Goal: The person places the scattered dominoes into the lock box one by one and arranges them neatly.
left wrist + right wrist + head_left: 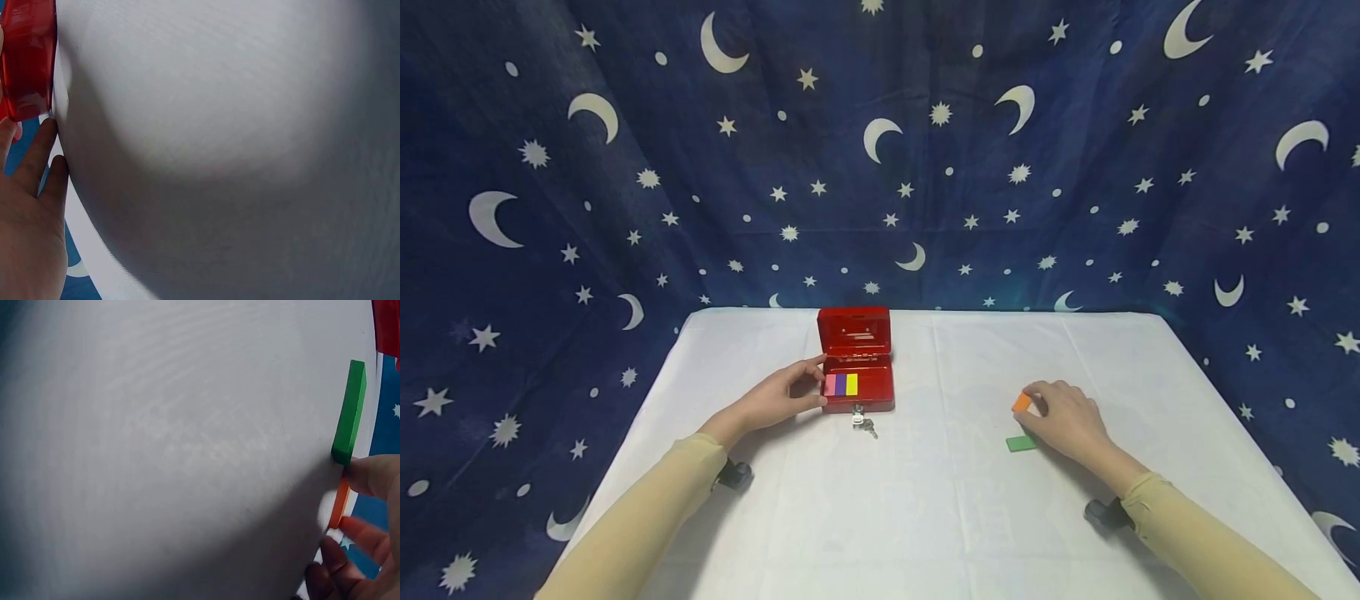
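Note:
A small red metal cash box (880, 400) stands with its lid raised on the white-covered table. Inside, along its left part, a pink block (830, 384), a purple block (840, 384) and a yellow block (852, 384) lie side by side. My left hand (778, 392) holds the box by its left side, thumb at the front corner and index finger towards the hinge. Off to the right, my right hand (1067, 421) pinches an orange block (1022, 402) between thumb and fingers. Just in front of it a flat green block (1020, 443) lies on the cloth.
Keys (869, 427) hang from the lock at the front of the box. White cloth (955, 500) covers the table, and a dark blue curtain (925, 208) with moons and stars rises behind it and at both sides.

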Demonstrator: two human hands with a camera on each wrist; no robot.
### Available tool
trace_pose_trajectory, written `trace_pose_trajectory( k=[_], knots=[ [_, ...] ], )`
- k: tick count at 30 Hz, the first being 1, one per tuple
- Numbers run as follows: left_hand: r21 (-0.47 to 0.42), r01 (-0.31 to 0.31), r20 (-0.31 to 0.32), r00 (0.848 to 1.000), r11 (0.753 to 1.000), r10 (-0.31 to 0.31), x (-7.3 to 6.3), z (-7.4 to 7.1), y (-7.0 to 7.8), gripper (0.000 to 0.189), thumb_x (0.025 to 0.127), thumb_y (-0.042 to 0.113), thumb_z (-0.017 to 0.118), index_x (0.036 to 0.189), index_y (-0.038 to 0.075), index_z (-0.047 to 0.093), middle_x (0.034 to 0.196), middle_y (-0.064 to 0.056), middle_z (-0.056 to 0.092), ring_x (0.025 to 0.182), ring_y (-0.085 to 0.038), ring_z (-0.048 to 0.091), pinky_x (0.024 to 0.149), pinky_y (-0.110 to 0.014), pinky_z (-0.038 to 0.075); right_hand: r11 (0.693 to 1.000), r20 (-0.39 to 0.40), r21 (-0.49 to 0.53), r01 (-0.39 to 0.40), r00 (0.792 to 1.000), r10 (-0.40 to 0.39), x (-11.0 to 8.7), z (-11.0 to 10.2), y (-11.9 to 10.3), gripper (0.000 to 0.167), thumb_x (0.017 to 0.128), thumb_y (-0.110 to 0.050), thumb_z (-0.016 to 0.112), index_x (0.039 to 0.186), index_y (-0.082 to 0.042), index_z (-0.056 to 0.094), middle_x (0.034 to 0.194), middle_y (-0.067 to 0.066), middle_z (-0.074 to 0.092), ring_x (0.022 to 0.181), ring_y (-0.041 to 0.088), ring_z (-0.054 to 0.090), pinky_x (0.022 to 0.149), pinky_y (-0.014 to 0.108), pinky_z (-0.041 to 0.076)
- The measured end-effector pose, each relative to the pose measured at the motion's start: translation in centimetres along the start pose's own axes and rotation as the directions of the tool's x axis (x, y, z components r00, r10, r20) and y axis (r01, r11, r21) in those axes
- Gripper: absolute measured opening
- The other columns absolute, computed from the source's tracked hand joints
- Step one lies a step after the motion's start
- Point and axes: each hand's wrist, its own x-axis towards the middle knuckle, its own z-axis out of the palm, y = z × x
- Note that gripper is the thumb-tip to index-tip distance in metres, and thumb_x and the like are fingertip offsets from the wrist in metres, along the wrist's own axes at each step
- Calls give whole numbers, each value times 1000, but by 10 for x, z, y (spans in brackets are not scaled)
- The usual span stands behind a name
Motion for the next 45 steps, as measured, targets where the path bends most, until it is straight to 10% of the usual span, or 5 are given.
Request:
trace_pose_trajectory(
  k=[45],
  knots=[
    [-6, 7, -11, 1000, 1000, -7, 0, 1, 1, 39, 89, 45, 79, 118, 26, 59, 164, 10, 34, 153, -24, 26, 119, -62, 23, 974, 32, 227, -25, 999, 19, 3, 0, 21, 58, 82, -40, 85, 129, -10, 69, 117, 17, 66, 108, 37, 52, 89, 56, 39]
  ],
)
